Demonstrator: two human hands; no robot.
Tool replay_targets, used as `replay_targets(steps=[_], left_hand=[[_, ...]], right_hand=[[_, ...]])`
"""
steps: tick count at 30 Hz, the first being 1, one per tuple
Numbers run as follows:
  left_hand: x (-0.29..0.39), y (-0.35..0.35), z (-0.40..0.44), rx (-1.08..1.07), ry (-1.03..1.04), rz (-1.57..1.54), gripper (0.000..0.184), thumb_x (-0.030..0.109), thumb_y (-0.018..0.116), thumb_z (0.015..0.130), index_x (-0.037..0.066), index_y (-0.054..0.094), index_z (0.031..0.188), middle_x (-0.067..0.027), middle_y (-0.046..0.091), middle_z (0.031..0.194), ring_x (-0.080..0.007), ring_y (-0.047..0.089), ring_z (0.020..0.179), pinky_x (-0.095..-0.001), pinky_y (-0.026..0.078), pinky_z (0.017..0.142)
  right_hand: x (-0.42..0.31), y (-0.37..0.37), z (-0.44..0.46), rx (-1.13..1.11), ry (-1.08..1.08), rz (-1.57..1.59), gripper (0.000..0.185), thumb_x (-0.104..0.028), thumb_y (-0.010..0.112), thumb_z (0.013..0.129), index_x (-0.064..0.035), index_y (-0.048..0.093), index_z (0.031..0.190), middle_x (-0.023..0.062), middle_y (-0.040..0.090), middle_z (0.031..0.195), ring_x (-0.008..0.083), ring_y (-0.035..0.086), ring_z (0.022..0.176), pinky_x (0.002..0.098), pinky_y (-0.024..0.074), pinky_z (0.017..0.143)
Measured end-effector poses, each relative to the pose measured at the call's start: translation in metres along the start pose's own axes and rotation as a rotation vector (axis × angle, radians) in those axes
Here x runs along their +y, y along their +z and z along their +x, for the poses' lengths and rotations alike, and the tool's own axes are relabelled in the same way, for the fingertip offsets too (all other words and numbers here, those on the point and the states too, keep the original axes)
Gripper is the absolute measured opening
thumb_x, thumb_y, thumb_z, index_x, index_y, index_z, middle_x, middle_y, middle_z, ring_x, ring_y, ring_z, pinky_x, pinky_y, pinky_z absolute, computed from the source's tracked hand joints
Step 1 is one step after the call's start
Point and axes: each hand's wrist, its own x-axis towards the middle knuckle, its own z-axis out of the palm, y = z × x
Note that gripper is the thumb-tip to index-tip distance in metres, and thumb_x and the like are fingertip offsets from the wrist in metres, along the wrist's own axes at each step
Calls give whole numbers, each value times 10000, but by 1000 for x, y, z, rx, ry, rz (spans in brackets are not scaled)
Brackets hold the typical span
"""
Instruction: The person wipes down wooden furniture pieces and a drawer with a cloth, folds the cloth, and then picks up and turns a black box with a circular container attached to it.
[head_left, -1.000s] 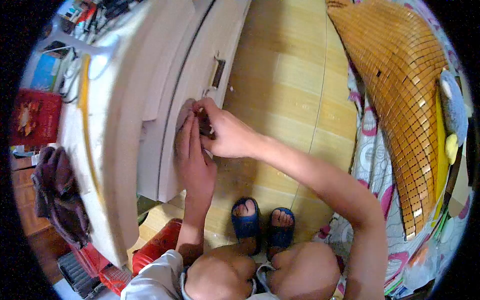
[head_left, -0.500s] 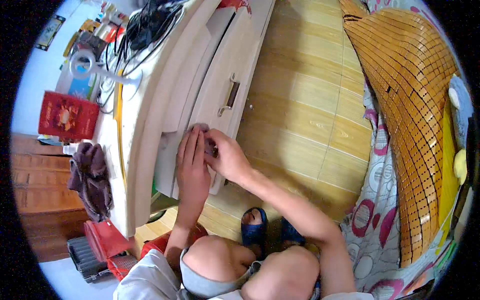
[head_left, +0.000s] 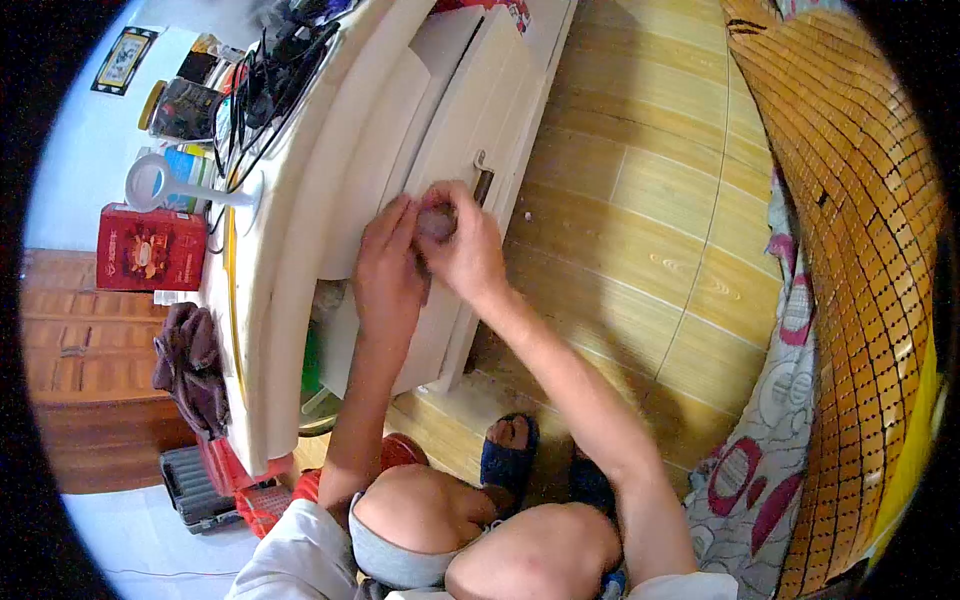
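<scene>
Both my hands meet above the front of a white drawer unit (head_left: 455, 130). Between them is a small, rounded bundle (head_left: 437, 222), brownish-purple and apparently soft cloth; most of it is covered by fingers. My right hand (head_left: 470, 250) curls around the bundle, its thumb and fingers wrapped about the near end. Long fingers of my left hand (head_left: 390, 265) press against the bundle's other side, palm turned inward. A metal-and-dark drawer handle (head_left: 483, 180) lies just beyond my right fingers.
On the white tabletop (head_left: 285, 250) are a red box (head_left: 152, 248), a white ring-topped stand (head_left: 190, 190), black cables (head_left: 270, 90) and a dark crumpled cloth (head_left: 190, 370). A bed with a brown tile mat (head_left: 850, 250) stands right, beyond the wood-look floor (head_left: 640, 240).
My hands have moved up and slightly right in view with the bundle, whose rounded end now shows more. The camera view has also shifted.
</scene>
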Motion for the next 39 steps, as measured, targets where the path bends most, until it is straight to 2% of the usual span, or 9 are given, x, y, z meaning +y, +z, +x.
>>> replay_targets(steps=[9,10,13,18,20,24,27,33,39], left_hand=[[-3,31,71,29,51,-27,492,-102,542,744,-24,586,1228,-189,592,1252,-347,553,1158,-403,447,998],[-3,30,69,31,39,-48,479,-92,550,755,-24,586,1228,-191,592,1252,-346,557,1154,-402,452,990],[3,34,69,47,1,-65,458,-68,574,774,-25,584,1230,-195,591,1251,-348,567,1144,-400,463,977],[14,24,62,64,-60,-28,453,-36,609,774,-30,585,1227,-198,593,1247,-362,592,1108,-403,483,950],[28,18,58,23,-35,-127,447,-34,619,756,-36,598,1202,-191,604,1231,-372,607,1075,-408,497,923],[75,20,59,54,35,-119,408,-36,623,733,-22,640,1140,-170,629,1173,-354,624,1037,-402,516,882],[101,19,61,25,91,-123,370,-19,629,721,-13,667,1089,-162,640,1126,-346,632,999,-407,521,856],[119,16,77,-51,141,-134,286,68,703,712,2,697,990,-166,658,1072,-361,649,934,-408,526,831],[108,55,143,37,153,-194,239,34,634,687,6,697,916,-165,638,1027,-389,630,907,-448,518,794]], right_hand=[[43,-20,54,433,-359,-486,555,-242,798,762,-84,549,1232,169,668,924,326,654,806,393,520,765],[84,-9,43,407,-174,-484,672,-307,758,828,-97,429,1375,181,638,1016,294,641,864,358,515,781],[87,-5,18,4,321,224,731,-289,695,890,-111,282,1467,205,591,1108,233,612,969,295,498,808],[101,4,22,68,108,159,651,-113,555,956,-134,204,1504,231,502,1324,254,554,1151,297,476,904],[50,-22,14,58,418,-94,652,-50,518,944,-120,197,1507,223,449,1405,287,491,1254,349,427,1007],[51,-66,3,118,360,-22,661,-18,498,922,-101,205,1508,204,369,1478,314,393,1346,378,341,1093],[69,-91,0,184,151,-236,687,-115,527,926,-88,164,1508,265,438,1409,402,514,1227,430,444,1007],[40,-122,-14,100,291,-88,665,-43,524,926,-115,212,1509,187,322,1509,299,345,1374,366,321,1104],[62,-121,-18,109,315,-46,661,-86,544,937,-132,219,1510,157,556,1272,222,602,978,346,500,832]])
